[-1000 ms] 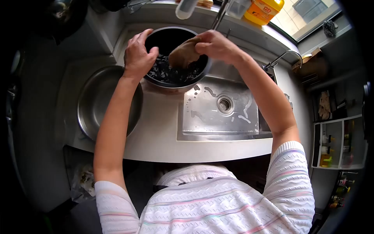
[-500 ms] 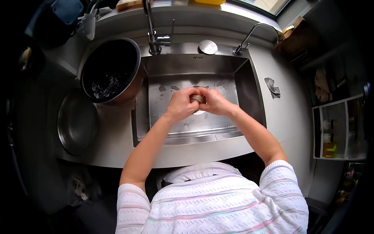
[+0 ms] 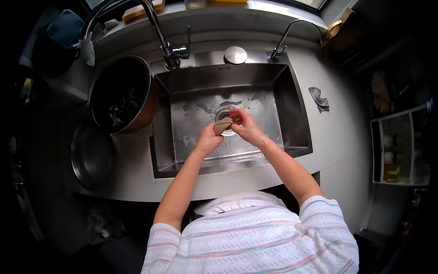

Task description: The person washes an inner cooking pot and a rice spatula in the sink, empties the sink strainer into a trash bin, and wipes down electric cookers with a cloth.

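Note:
A small tan sock-like cloth [image 3: 223, 126] is held over the sink [image 3: 191, 139], near the drain [image 3: 223, 115]. My left hand [image 3: 210, 138] is closed around its lower left part. My right hand [image 3: 246, 126] has thumb and fingers bent at the cloth's upper right end, pinching it. Part of the cloth is hidden by the fingers. Water marks lie on the sink bottom around the hands.
A large dark pot [image 3: 145, 109] with water stands left of the sink, by a round metal lid or pan [image 3: 93, 157]. A tall faucet [image 3: 172, 57] and a thin tap [image 3: 276, 52] rise behind. A crumpled grey cloth [image 3: 319, 99] lies on the right counter.
Both hands were clasped together around the bunched cloth. Now they have come slightly apart and lower, and more of the cloth shows between them. The camera view has shifted a little.

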Action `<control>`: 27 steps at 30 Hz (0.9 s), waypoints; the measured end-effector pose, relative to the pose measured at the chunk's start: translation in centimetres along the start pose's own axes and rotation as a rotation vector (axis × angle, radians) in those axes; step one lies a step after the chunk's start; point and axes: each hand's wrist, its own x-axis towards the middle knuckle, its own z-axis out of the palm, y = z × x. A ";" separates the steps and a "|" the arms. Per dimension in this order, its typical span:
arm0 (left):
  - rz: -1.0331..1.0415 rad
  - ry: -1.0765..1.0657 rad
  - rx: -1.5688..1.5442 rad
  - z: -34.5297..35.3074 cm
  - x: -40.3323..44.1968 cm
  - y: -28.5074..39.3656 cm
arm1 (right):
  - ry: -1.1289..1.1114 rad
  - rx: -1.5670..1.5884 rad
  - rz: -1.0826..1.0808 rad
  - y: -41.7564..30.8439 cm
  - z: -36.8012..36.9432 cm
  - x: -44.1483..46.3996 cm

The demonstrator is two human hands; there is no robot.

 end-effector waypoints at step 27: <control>-0.498 -0.507 -0.793 -1.6 1.3 -1.3 | -0.526 -1.084 -0.626 -1.2 0.7 0.0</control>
